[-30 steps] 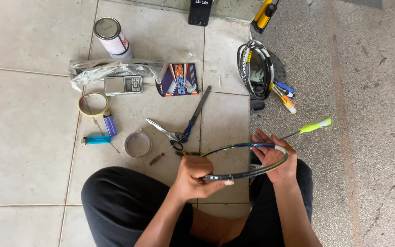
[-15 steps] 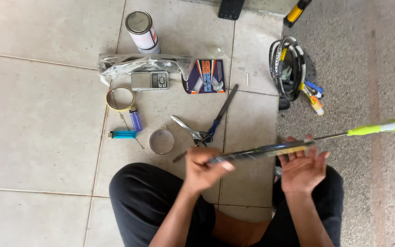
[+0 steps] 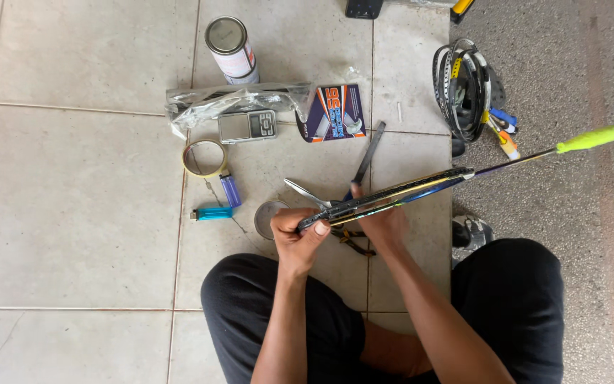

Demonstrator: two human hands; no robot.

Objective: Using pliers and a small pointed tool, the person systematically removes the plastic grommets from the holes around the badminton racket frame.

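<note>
A: Sitting cross-legged on a pale tiled floor, a person holds a badminton racket edge-on above their lap. What has changed?

B: A second ago the racket frame lay more open between the hands; now it is turned edge-on, its yellow-green handle swung out to the right over rough grey concrete. I judge the person is working round the frame's rim.

A: And the hands?

B: Left hand is closed around the frame's tip, thumb on top. Right hand sits just behind the frame, fingers curled under it (how firmly, I cannot tell).

A: What lies around the racket, left to right?

B: Left of it, a roll of tape, a blue lighter and a purple lighter. Above those, a clear plastic bag, a pocket scale and a metal can. Touching the racket's far side, scissors. Beyond it, a printed packet. Farther right, a bundle of rackets.
</note>
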